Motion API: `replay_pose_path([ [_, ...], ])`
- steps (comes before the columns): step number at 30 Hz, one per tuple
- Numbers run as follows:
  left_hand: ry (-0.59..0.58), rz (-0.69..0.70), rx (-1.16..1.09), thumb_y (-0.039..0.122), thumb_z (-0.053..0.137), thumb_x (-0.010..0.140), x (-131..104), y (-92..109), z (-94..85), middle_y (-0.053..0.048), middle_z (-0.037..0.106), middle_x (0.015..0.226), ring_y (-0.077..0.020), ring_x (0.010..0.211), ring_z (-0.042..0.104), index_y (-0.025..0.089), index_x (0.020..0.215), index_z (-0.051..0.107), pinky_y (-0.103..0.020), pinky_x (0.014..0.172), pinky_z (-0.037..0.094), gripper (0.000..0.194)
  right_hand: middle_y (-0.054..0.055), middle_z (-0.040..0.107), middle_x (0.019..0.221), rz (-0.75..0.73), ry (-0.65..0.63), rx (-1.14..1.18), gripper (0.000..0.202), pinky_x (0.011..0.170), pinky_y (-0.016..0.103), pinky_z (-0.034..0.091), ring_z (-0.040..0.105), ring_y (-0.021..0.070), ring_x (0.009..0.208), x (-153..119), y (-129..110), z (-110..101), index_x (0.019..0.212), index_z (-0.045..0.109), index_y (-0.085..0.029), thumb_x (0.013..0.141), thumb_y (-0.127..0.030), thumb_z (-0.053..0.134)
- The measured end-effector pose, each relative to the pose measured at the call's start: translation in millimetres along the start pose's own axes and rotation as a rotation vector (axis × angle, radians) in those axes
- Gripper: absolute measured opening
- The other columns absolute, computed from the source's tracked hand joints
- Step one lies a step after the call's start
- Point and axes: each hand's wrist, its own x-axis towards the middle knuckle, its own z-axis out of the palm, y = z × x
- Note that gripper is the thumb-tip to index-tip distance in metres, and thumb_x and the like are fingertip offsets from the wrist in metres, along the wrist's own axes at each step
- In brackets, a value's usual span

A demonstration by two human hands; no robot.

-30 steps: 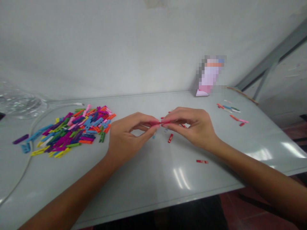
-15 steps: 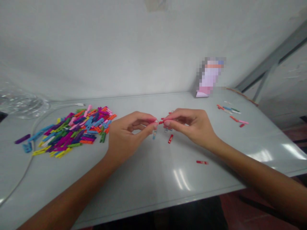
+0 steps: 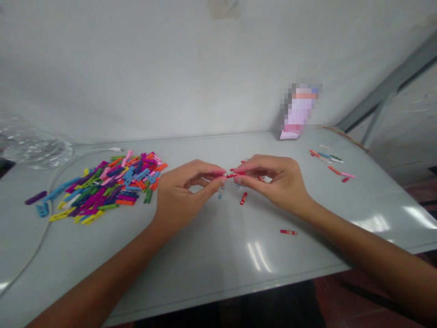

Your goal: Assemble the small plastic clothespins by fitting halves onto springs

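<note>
My left hand (image 3: 186,191) and my right hand (image 3: 276,182) meet fingertip to fingertip above the middle of the table. Between them is a small red piece (image 3: 230,176), pinched from the right by my right thumb and fingers. The left fingertips are closed on its other end; the fine detail there is too small to make out. Below the hands lie a light blue piece (image 3: 221,192) and a red piece (image 3: 243,198). Another red piece (image 3: 288,232) is nearer the front edge. More small pieces are partly hidden behind my right fingers.
A heap of coloured clothespins (image 3: 105,184) lies at the left, beside a white cable (image 3: 44,232) and clear plastic (image 3: 37,148). Several loose coloured pieces (image 3: 336,171) are at the right. A blurred pink package (image 3: 298,111) leans against the wall.
The fingertips of both hands are slightly closer together around the red piece. The pale metallic bit seen at my left fingertips is now less visible.
</note>
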Motion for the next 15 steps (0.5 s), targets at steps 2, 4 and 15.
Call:
replay_pose_path([
  [2, 0.004, 0.034, -0.005, 0.023, 0.087, 0.097, 0.6, -0.1, 0.0, -0.003, 0.085, 0.1, -0.0168, 0.084, 0.081, 0.024, 0.106, 0.087, -0.029, 0.076, 0.073, 0.009, 0.006, 0.087, 0.093, -0.002, 0.007, 0.001, 0.022, 0.069, 0.028, 0.067, 0.08, 0.0171, 0.077, 0.0, 0.5, -0.2, 0.101, 0.091, -0.02, 0.093, -0.041, 0.094],
  [4, 0.009, 0.064, -0.001, 0.021, 0.087, 0.096, 1.1, -0.6, 0.0, -0.002, 0.086, 0.098, -0.0161, 0.081, 0.081, 0.023, 0.106, 0.087, -0.028, 0.075, 0.073, 0.01, 0.006, 0.087, 0.093, -0.003, 0.009, 0.0, 0.021, 0.068, 0.028, 0.066, 0.08, 0.017, 0.076, -0.1, 0.8, -0.1, 0.102, 0.091, -0.02, 0.093, -0.039, 0.094],
  [15, 0.014, 0.275, 0.198, 0.016, 0.085, 0.098, 4.0, 7.8, -1.3, 0.0, 0.087, 0.098, -0.0142, 0.077, 0.08, 0.027, 0.104, 0.087, -0.025, 0.068, 0.069, 0.013, 0.006, 0.088, 0.092, -0.022, 0.01, 0.022, 0.018, 0.069, 0.025, 0.067, 0.082, 0.0162, 0.076, -1.3, 1.5, 2.1, 0.101, 0.091, -0.02, 0.092, -0.034, 0.095],
])
